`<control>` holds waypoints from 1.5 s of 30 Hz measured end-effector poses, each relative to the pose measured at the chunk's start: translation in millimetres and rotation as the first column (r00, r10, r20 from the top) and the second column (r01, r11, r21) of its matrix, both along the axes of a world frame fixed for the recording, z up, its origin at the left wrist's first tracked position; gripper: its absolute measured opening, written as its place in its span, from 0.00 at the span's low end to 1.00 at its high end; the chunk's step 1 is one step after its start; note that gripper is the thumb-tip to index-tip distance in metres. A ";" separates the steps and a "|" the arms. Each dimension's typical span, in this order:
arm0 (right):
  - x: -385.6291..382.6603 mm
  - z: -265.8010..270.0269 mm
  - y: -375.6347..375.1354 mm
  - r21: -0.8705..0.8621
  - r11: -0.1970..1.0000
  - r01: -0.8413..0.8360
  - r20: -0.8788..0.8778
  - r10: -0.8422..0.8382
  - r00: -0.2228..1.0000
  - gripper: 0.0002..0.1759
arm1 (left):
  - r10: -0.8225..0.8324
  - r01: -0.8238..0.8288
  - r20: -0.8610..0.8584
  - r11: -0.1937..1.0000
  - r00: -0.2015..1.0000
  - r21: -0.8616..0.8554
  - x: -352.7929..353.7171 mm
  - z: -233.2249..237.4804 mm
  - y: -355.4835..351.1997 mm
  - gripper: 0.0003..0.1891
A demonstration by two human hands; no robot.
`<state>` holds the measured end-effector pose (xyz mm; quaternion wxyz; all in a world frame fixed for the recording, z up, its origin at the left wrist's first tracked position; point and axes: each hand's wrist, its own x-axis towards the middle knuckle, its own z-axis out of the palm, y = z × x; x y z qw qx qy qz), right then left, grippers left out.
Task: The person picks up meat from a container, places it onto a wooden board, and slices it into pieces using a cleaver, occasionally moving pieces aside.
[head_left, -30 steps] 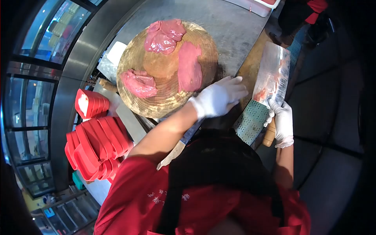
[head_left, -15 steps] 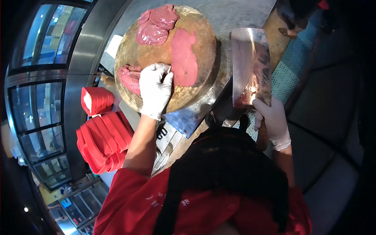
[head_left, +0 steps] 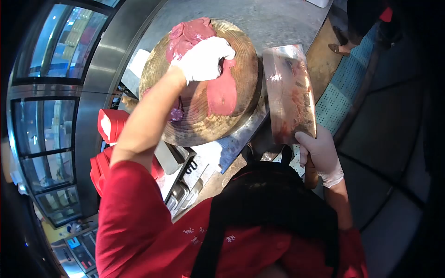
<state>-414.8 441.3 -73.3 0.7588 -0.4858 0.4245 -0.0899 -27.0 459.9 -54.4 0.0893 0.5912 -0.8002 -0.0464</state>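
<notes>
My left hand (head_left: 204, 59), in a white glove, is closed over the top end of a flat pink slice of raw meat (head_left: 222, 95) on a round wooden chopping block (head_left: 194, 129). Its fingertips are partly hidden, and the slice narrows where it meets them. Just beyond the hand lies a glossy lump of raw meat (head_left: 192, 32). A darker piece of meat (head_left: 176, 114) shows by my forearm, which hides most of it. Off the block's right side, my gloved right hand (head_left: 322, 155) grips a broad cleaver (head_left: 289, 95), blade pointing away from me.
Red trays (head_left: 112, 125) are stacked left of the block, partly behind my arm. Metal containers (head_left: 178, 194) sit near the counter's front edge. A steel counter (head_left: 259, 21) carries the block. Another person's foot (head_left: 340, 48) is on the floor at upper right, beside a green perforated mat (head_left: 340, 95).
My left hand has moved away from me, from beside the slice's lower left to its top end. The cleaver stays in my right hand with its blade tilted slightly. The view has shifted a little.
</notes>
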 end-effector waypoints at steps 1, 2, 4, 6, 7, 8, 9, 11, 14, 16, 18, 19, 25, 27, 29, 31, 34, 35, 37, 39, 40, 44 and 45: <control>-1.4 2.8 1.0 0.007 1.000 0.002 -0.001 -0.002 1.000 0.10 | -0.072 0.069 0.017 0.987 0.997 0.143 1.8 7.7 -3.8 0.17; -3.0 5.6 1.7 0.012 1.000 0.008 0.000 -0.008 1.000 0.10 | -0.093 0.086 0.027 0.977 0.995 0.195 -2.1 16.0 -4.0 0.10; -6.5 8.6 6.2 0.009 1.000 0.023 0.019 -0.023 1.000 0.10 | -0.120 0.096 0.077 0.960 0.990 0.263 0.4 18.4 -0.9 0.09; -10.9 8.9 10.0 0.007 0.999 0.035 0.040 -0.035 0.999 0.10 | -0.146 0.096 0.128 0.939 0.981 0.332 1.6 30.2 4.3 0.09; -14.0 7.8 11.5 0.003 0.999 0.034 0.029 -0.034 0.999 0.10 | -0.050 0.035 0.026 0.911 0.998 0.410 4.7 38.2 9.7 0.09; -16.8 7.0 13.7 0.000 0.999 0.033 0.019 -0.033 0.999 0.10 | 0.056 -0.017 -0.065 0.870 0.996 0.492 4.0 50.9 16.1 0.09; -19.0 5.8 15.0 -0.003 0.999 0.032 0.026 -0.032 0.999 0.10 | 0.170 -0.058 -0.144 0.818 0.975 0.572 0.1 63.7 21.9 0.10; -22.2 4.0 16.2 -0.015 1.000 0.020 0.032 -0.019 0.999 0.10 | 0.238 -0.119 -0.179 0.856 0.955 0.503 -12.8 85.0 41.2 0.13; -20.8 4.6 20.1 -0.033 0.999 0.039 0.026 -0.038 0.999 0.09 | 0.576 -0.361 -0.400 0.790 0.713 0.495 -38.5 121.4 66.7 0.18; -17.0 13.5 22.7 -0.041 0.998 0.037 0.014 -0.036 0.999 0.09 | 0.584 -0.392 -0.405 0.794 0.703 0.465 -34.2 128.2 79.3 0.19; -14.1 17.7 26.2 -0.049 0.998 0.031 0.001 -0.031 1.000 0.09 | 0.594 -0.424 -0.410 0.794 0.692 0.435 -24.7 129.6 95.2 0.20; -13.4 17.6 27.3 -0.062 0.997 0.037 0.006 -0.037 0.999 0.09 | 0.571 -0.431 -0.463 0.819 0.678 0.379 -15.6 124.9 103.2 0.22; -6.5 14.7 36.2 -0.135 0.990 0.029 0.041 -0.024 0.999 0.10 | 0.640 -0.520 -0.491 0.767 0.591 0.375 15.9 127.2 152.2 0.20; -6.3 13.9 39.8 -0.127 0.991 0.046 0.056 -0.039 0.998 0.09 | 0.707 -0.582 -0.463 0.706 0.535 0.404 48.9 100.1 169.3 0.20; -4.4 19.9 45.3 -0.130 0.990 0.057 0.045 -0.052 0.998 0.07 | 0.755 -0.610 -0.453 0.652 0.473 0.450 83.1 71.5 177.2 0.23; -3.6 19.7 50.8 -0.127 0.989 0.070 -0.011 -0.072 0.997 0.06 | 0.801 -0.807 0.109 0.579 0.589 0.112 113.5 44.7 172.4 0.27; -3.4 20.6 57.9 -0.091 0.991 0.102 -0.014 -0.103 0.995 0.04 | 0.790 -0.795 0.104 0.607 0.604 -0.002 83.7 51.4 134.6 0.27; -4.5 23.3 61.1 -0.093 0.990 0.110 -0.020 -0.113 0.993 0.03 | 0.785 -0.787 0.071 0.616 0.616 0.021 49.0 78.2 117.5 0.26; -7.7 12.5 64.7 -0.119 0.986 0.119 -0.036 -0.124 0.992 0.03 | 0.840 -0.839 -0.060 0.542 0.540 0.044 33.9 82.3 91.9 0.20; -9.4 17.2 72.7 -0.107 0.977 0.182 -0.073 -0.191 0.979 0.06 | 0.652 -0.713 -0.416 0.701 0.634 0.013 73.8 45.8 59.1 0.16; -14.2 10.3 75.1 -0.120 0.974 0.192 -0.072 -0.202 0.977 0.07 | 0.659 -0.704 -0.332 0.710 0.675 -0.024 98.1 28.2 42.2 0.16; -20.9 4.7 84.5 -0.082 0.962 0.260 -0.099 -0.268 0.958 0.09 | 0.521 -0.544 -0.191 0.834 0.832 -0.090 140.7 -8.8 2.5 0.15; -19.2 9.8 87.6 -0.082 0.960 0.268 -0.116 -0.276 0.954 0.09 | 0.511 -0.534 -0.200 0.841 0.836 -0.087 140.6 -4.9 -1.8 0.15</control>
